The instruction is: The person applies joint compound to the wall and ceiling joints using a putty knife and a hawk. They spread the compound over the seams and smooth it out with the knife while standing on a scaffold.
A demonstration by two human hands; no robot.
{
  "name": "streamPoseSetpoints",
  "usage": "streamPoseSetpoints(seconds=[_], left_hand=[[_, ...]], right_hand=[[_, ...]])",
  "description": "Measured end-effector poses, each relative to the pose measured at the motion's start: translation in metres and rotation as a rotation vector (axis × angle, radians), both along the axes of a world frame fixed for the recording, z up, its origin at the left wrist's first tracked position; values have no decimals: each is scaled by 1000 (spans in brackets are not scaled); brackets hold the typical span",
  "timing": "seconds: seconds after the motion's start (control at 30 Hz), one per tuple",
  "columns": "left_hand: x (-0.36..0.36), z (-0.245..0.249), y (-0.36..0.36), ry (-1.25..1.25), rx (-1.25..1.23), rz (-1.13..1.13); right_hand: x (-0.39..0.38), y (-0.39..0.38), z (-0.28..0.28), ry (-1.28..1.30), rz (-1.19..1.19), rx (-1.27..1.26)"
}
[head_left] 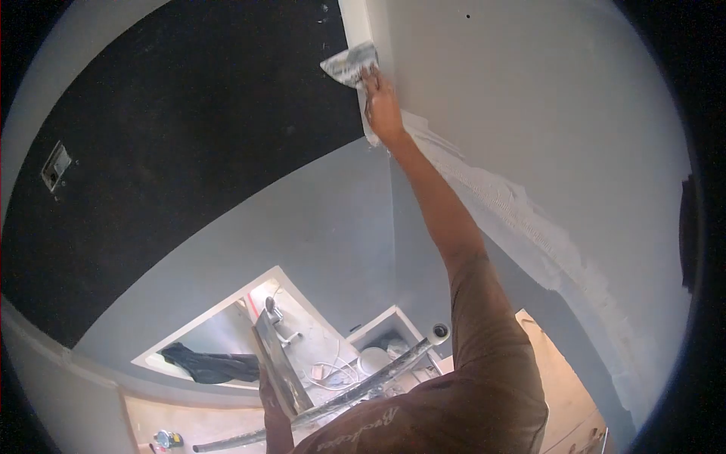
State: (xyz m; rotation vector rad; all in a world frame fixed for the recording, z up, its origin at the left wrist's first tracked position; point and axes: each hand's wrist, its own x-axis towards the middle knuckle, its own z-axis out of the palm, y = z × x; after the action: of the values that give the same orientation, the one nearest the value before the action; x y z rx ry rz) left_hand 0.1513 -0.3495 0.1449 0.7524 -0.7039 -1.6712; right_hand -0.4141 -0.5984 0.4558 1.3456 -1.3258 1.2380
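Note:
My right hand [385, 113] is raised high at the corner, closed around a drywall taping knife [352, 63]. The knife's wide blade is smeared with white compound and lies over the white strip [370, 129] between the black surface [227, 98] and the pale grey one [522, 98]. Low in the view, my left hand [270, 392] grips a long metal mud pan [281, 359], which is tilted. Most of its fingers are hidden behind the pan. White joint compound [514, 200] runs in a rough band along the seam beside my right arm.
A long, smeared pole [370, 386] crosses below, near my chest. An opening [204, 321] with dark cloth [208, 365] over its edge is at lower left. White cable [333, 372] and a round white lid [373, 361] lie below. An electrical box [56, 166] is set in the black surface.

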Motion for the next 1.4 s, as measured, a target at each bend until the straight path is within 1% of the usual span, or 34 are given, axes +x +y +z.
streamPoseSetpoints(seconds=[0.07, 0.1, 0.17, 0.2, 0.23, 0.27, 0.33, 0.4, 0.47, 0.5, 0.6, 0.7, 0.73, 0.77, 0.83, 0.9, 0.93, 0.97, 1.0, 1.03, 1.07, 1.13, 1.17, 1.2, 1.23, 1.27, 1.3, 1.33, 1.37, 1.4], left_hand=[[-4, 7, 1, -9, -1, 25], [-8, 16, 2, 18, 45, 17], [-6, 21, 2, 36, 96, 11], [-3, 20, 0, 120, 131, -67], [2, 27, 1, 199, 167, -141], [3, 29, 2, 191, 171, -137], [0, 38, 1, 45, 159, -93], [-4, 49, 2, 42, 146, -96], [-6, 53, 3, 23, 170, -100], [-4, 48, 0, 25, 171, -104], [-2, 27, -13, -81, 176, -99], [-21, 32, -29, -73, 156, -146], [-28, 35, -35, -67, 151, -165], [-38, 39, -40, -57, 146, -190], [-64, 28, -55, -12, 146, -257], [-95, 15, -70, 95, 117, -341], [-110, 8, -78, 168, 98, -393], [-123, -2, -86, 181, 30, -480], [-134, -7, -91, 190, -37, -564], [-145, -1, -95, 380, 234, -538], [-152, -3, -96, 386, 246, -530], [-159, -6, -96, 273, 35, -583], [-161, 3, -93, 274, 48, -579], [-160, 13, -89, 376, 0, -678], [-161, 21, -88, 480, -48, -774], [-160, 22, -93, 483, -31, -763], [-156, 23, -99, 492, -71, -785], [-152, 23, -103, 499, -113, -804], [-152, 32, -100, 500, -101, -781], [-156, 50, -94, 332, -167, -554]], right_hand=[[4, 1, -32, -57, 75, 43], [6, 4, -45, -64, 74, 41], [11, 8, -70, -133, 46, 161], [12, 8, -79, -140, 47, 163], [14, 6, -86, -141, 60, 114], [15, 5, -96, -138, 71, 65], [14, -2, -113, -151, 62, 84], [14, -4, -125, -155, 49, 98], [17, 2, -139, -229, 83, 211], [16, 5, -142, -228, 79, 212], [14, 15, -149, -177, 95, 210], [22, 32, -148, -173, 150, 177], [22, 36, -157, -336, 401, 180], [33, 51, -152, -499, 649, 185], [66, 109, -180, -575, 636, 273], [97, 153, -232, -665, 894, 336], [124, 185, -242, -662, 954, 388], [153, 219, -238, -661, 1012, 443], [175, 247, -225, -482, 1034, 396], [190, 267, -218, -306, 1053, 347], [194, 280, -226, -311, 1056, 362], [193, 305, -240, -304, 924, 680], [188, 312, -241, -327, 940, 686], [180, 318, -250, -337, 943, 700], [170, 320, -264, -312, 848, 698], [165, 326, -267, -287, 757, 697], [161, 335, -271, -359, 629, 760], [159, 342, -270, -367, 642, 778], [156, 346, -268, -471, 636, 678], [151, 348, -265, -567, 629, 574]])
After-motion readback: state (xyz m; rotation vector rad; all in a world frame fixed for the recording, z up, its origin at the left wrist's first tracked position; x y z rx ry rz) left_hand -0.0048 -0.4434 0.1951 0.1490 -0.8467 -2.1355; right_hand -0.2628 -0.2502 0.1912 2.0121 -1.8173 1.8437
